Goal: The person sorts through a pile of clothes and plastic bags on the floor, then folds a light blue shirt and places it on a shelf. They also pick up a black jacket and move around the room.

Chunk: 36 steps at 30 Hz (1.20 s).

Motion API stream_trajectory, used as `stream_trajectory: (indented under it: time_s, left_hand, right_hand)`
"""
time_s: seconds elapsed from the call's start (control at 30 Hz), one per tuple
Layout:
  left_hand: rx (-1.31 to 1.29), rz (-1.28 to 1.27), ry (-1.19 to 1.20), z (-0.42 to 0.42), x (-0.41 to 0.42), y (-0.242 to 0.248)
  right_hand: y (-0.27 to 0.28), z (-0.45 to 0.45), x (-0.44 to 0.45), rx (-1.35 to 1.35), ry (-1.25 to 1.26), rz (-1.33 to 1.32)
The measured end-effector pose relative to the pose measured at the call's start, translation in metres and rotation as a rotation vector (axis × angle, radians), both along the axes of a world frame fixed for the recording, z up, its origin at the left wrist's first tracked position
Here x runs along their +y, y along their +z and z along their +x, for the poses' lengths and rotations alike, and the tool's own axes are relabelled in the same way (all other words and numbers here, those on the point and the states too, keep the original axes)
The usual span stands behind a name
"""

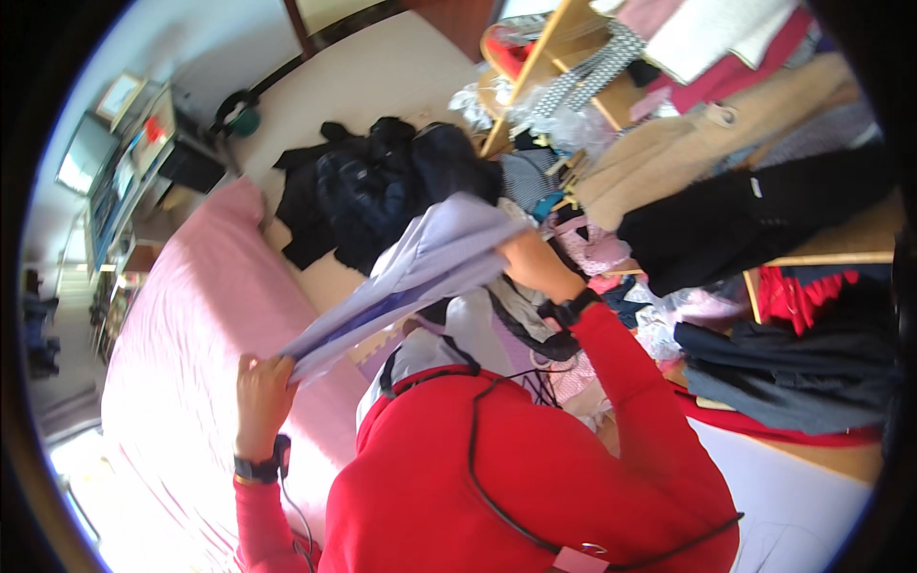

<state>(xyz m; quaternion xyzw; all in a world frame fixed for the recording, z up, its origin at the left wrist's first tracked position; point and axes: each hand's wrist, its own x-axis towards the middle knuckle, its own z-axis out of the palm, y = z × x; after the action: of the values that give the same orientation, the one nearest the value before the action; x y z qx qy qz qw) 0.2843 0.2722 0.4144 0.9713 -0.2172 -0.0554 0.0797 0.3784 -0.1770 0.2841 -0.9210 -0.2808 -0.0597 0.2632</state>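
A pale lavender cloth garment (430, 247) is stretched slantwise in the air before me, with a darker purple strip along its middle. My left hand (262, 397) grips its lower left end, fingers closed on the fabric. At the upper right end my right hand (541, 263) is shut on the same garment, slightly blurred and with its fingertips partly hidden by cloth. Beyond the garment lies a heap of black and dark navy clothes (380, 186) on the floor. What kind of garment I hold cannot be made out.
A bed with a pink cover (208, 286) runs along my left. To the right, wooden shelves (831, 256) hold clothes, including a tan garment (666, 154) and black trousers (752, 208). Plastic bags (655, 333) and more clothes crowd the shelf base. A black cable (473, 444) hangs across my chest.
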Motion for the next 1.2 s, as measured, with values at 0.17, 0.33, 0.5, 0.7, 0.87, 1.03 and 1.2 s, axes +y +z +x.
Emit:
stream_trajectory:
  time_s: [0.17,0.33,0.5,0.7,0.87,1.03,1.2]
  left_hand:
    - [-0.086,-0.152,0.003,-0.010,0.009,-0.040]
    - [0.064,0.147,0.234,-0.012,0.012,-0.066]
    - [-0.007,-0.031,0.056,-0.010,0.005,-0.082]
    - [0.696,-0.745,0.516,0.015,-0.036,-0.062]
    - [0.462,-0.975,-0.012,0.044,-0.113,-0.033]
    - [0.322,-0.966,-0.253,0.066,-0.140,-0.020]
    - [0.131,-0.993,-0.095,0.071,-0.146,-0.071]
  right_hand:
    - [-0.022,-0.051,0.000,0.699,0.031,-0.231]
    - [-0.014,-0.061,0.002,0.637,-0.179,-0.116]
    - [-0.031,-0.076,0.017,0.745,0.058,-0.480]
    - [-0.013,-0.050,0.044,0.866,0.024,0.262]
    - [0.038,-0.026,0.103,0.784,0.202,0.403]
    - [0.058,-0.017,0.108,0.670,0.102,0.734]
    - [0.082,-0.013,0.080,0.632,0.121,1.007]
